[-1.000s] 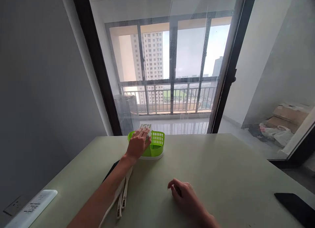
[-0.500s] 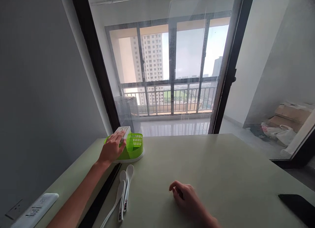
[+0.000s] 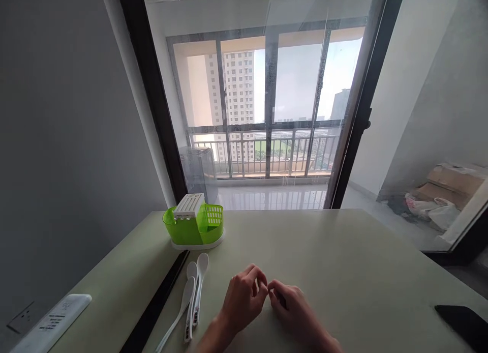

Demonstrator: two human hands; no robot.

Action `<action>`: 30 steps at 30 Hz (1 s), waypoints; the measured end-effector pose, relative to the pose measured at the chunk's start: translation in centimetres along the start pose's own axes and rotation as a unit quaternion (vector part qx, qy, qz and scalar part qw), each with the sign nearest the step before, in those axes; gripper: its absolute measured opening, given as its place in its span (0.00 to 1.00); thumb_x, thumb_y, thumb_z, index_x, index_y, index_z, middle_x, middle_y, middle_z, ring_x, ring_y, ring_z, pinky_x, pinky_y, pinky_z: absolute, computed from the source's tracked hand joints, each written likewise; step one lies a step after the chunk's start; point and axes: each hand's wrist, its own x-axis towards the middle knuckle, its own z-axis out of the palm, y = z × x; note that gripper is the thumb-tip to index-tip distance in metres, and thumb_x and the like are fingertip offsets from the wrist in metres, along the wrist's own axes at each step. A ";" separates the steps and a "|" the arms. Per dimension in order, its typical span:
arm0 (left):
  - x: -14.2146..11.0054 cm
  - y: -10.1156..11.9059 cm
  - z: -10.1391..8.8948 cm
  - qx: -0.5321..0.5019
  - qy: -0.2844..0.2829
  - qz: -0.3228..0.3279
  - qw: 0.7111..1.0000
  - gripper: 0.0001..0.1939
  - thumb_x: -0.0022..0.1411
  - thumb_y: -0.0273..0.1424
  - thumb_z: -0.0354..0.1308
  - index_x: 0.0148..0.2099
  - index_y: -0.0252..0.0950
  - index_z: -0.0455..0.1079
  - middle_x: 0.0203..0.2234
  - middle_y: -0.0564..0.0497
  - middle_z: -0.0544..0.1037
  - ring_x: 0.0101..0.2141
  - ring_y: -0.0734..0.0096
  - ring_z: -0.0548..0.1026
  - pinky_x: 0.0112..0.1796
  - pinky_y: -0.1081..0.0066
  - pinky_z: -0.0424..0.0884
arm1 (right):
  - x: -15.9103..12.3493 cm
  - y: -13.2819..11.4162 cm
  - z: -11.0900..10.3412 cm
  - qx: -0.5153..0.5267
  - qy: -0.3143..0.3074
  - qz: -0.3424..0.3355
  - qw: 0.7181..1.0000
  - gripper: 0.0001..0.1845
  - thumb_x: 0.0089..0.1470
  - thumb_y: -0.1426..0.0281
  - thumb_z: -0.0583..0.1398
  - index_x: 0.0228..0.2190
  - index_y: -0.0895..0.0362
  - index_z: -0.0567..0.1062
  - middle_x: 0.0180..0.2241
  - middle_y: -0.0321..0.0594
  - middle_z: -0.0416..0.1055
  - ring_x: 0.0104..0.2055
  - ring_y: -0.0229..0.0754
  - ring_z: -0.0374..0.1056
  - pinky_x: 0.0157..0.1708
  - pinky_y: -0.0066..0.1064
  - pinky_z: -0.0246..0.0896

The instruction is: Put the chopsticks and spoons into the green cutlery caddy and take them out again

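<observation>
Above the front middle of the table, my left hand (image 3: 244,296) and my right hand (image 3: 293,306) meet, their fingertips touching or nearly so. Both have their fingers curled in loosely, and nothing shows in either one. To the left lie white spoons: one long spoon (image 3: 200,279) beside another (image 3: 191,270), with a third (image 3: 185,298) across the lower one. Behind them stands a green plastic basket caddy (image 3: 185,233) on a white base, its white slotted block (image 3: 189,205) on top of the left part.
The pale green table (image 3: 297,241) has a black strip (image 3: 158,304) along its left. A white power strip (image 3: 57,320) lies at the left edge, a dark flat object (image 3: 459,322) at the right. Beyond the table are a glass door and cardboard boxes (image 3: 455,182).
My left hand has left the white block on the green caddy and come down right, beside my right hand. The right hand has stayed nearly in place. Caddy and spoons look unchanged.
</observation>
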 end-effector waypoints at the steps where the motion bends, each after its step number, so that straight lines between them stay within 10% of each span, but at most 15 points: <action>1: -0.2 -0.1 1.1 -0.010 -0.011 -0.013 1.000 0.07 0.61 0.25 0.52 0.33 0.41 0.67 0.30 0.52 0.78 0.27 0.71 0.74 0.30 0.71 0.68 | 0.0 0.1 0.1 -0.001 0.002 -0.002 1.000 0.14 0.63 0.66 0.52 0.30 0.55 0.74 0.22 0.31 0.69 0.24 0.36 0.58 0.28 0.27 0.49; 30: -1.8 -1.1 2.6 0.049 -0.042 -0.003 0.998 0.09 0.68 0.28 0.45 0.39 0.41 0.66 0.27 0.54 0.81 0.28 0.68 0.79 0.29 0.73 0.62 | 0.0 0.3 0.2 0.026 0.005 -0.008 1.000 0.16 0.65 0.65 0.52 0.27 0.55 0.72 0.23 0.35 0.74 0.24 0.36 0.62 0.28 0.27 0.50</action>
